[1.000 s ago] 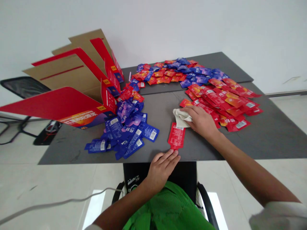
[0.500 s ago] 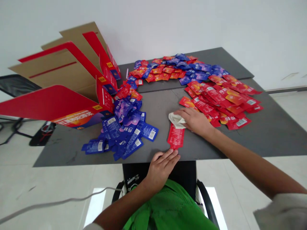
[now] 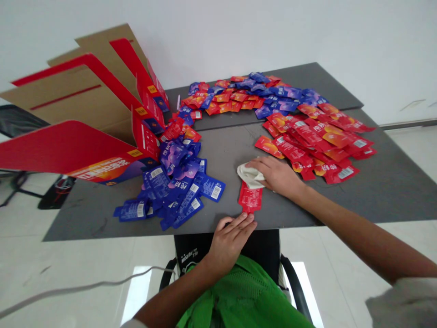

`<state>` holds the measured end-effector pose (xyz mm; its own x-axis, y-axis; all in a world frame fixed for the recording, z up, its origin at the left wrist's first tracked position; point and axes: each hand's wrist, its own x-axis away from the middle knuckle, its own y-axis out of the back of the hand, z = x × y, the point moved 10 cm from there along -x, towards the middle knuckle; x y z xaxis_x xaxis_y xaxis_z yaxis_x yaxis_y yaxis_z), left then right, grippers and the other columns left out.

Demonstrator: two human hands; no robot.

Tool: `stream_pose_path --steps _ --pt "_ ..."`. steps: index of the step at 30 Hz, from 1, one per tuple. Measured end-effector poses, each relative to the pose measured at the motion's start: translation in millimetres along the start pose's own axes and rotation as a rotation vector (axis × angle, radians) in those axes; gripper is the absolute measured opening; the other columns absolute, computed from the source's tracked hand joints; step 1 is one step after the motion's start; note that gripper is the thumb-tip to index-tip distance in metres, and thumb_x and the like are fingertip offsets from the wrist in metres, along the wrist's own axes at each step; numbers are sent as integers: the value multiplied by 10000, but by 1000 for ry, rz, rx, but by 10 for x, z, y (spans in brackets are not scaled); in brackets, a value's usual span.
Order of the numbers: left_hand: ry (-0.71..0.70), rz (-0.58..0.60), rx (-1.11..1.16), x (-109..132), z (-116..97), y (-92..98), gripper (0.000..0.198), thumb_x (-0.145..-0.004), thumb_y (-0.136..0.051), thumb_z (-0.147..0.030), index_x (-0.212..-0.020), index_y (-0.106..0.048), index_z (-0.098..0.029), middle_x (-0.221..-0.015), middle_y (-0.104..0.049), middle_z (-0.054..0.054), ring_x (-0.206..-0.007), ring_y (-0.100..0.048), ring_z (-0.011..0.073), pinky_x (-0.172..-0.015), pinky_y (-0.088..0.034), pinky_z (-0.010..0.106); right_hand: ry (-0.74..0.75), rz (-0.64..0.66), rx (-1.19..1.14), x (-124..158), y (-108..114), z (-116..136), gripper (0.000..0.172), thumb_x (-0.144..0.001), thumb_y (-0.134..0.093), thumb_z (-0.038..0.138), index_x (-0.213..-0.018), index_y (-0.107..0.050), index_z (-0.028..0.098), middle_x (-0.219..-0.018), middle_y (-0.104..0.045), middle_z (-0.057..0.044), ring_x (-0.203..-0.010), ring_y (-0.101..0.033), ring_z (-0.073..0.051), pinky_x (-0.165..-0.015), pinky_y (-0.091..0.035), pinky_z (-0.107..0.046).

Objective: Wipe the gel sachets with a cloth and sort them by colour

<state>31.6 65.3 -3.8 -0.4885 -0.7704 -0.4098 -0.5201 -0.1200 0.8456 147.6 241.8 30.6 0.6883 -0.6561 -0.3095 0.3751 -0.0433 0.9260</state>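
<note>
The right hand (image 3: 278, 177) had slid leftward, its fingers closed over a bunched white cloth (image 3: 250, 176), now lying on the upper end of a red sachet (image 3: 250, 197). The left hand (image 3: 232, 239), open with fingers flat, touched the sachet's lower tip near the worktop (image 3: 218, 159) edge, steadying it under the cloth.

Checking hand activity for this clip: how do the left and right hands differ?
The left hand sits at the table's near edge, fingertips at the tip of a red sachet, while the right hand lies farther out, on a white cloth. The left hand holds nothing; the right hand presses the cloth. Both are bare, palm down, next to that sachet.
</note>
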Motion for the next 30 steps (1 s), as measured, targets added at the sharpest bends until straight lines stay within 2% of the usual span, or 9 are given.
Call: stream_pose_path --steps 4,7,11,13,17,21,24,28,30 --pt "2 -41 21 -20 -4 37 334 -1181 -422 -209 -1355 -708 -213 -1406 -760 34 -1358 -686 155 -1039 -476 345 -62 -154 58 -62 338 -150 440 -1004 -647 258 -1440 -634 204 -1365 -717 -150 -1231 -675 -327 -1005 -584 -446" --pt "-9 -64 35 -35 -20 67 324 -1181 -428 -211 -1336 -712 -204 -1374 -778 28 -1336 -699 158 -1022 -470 349 25 -182 -13 194 424 290 515 -1012 -644 258 -1521 -568 243 -1413 -697 -135 -1263 -668 -305 -1047 -575 -436" --pt "-5 -60 57 -45 -9 77 267 -1161 -495 -205 -1273 -738 -208 -1237 -831 20 -1226 -753 167 -1006 -472 349 212 -29 -95 470 130 828 460 -1006 -607 169 -1457 -615 260 -1341 -745 -90 -1215 -694 -250 -985 -599 -374" --pt "-6 -55 59 -44 -8 78 286 -1168 -472 -199 -1294 -729 -207 -1277 -819 28 -1261 -739 167 -1018 -469 348 199 -22 -104 417 23 730 453 -985 -621 145 -1429 -632 238 -1339 -744 -98 -1227 -689 -252 -1012 -593 -379" --pt "-7 -45 40 -32 -12 64 342 -1183 -406 -199 -1360 -699 -203 -1404 -761 45 -1367 -681 161 -1044 -469 349 43 5 -10 11 -55 70 464 -977 -649 170 -1439 -638 212 -1365 -728 -132 -1206 -692 -288 -985 -596 -407" --pt "-5 -54 44 -19 -12 57 331 -1181 -419 -194 -1363 -695 -203 -1421 -750 34 -1378 -673 156 -1039 -473 348 -39 -105 73 -196 230 -211 399 -1014 -635 239 -1409 -661 201 -1347 -734 -143 -1210 -687 -307 -990 -587 -422" --pt "-3 -60 49 -23 -10 57 328 -1177 -427 -185 -1358 -700 -205 -1411 -756 35 -1365 -684 160 -1035 -476 349 3 -207 25 22 424 118 474 -1025 -637 264 -1494 -595 202 -1409 -701 -152 -1265 -664 -314 -1044 -571 -445" --pt "10 -54 62 -38 7 58 267 -1156 -509 -204 -1290 -739 -213 -1275 -819 30 -1249 -749 171 -1016 -487 347 203 -59 -57 421 206 783 453 -1022 -613 187 -1473 -598 221 -1382 -727 -109 -1216 -686 -269 -982 -595 -388" --pt "10 -49 72 -38 11 55 257 -1151 -521 -204 -1282 -742 -214 -1249 -828 24 -1233 -754 170 -1012 -488 346 229 -25 -99 478 90 836 429 -1010 -605 151 -1433 -618 222 -1347 -743 -95 -1208 -691 -250 -985 -597 -369"
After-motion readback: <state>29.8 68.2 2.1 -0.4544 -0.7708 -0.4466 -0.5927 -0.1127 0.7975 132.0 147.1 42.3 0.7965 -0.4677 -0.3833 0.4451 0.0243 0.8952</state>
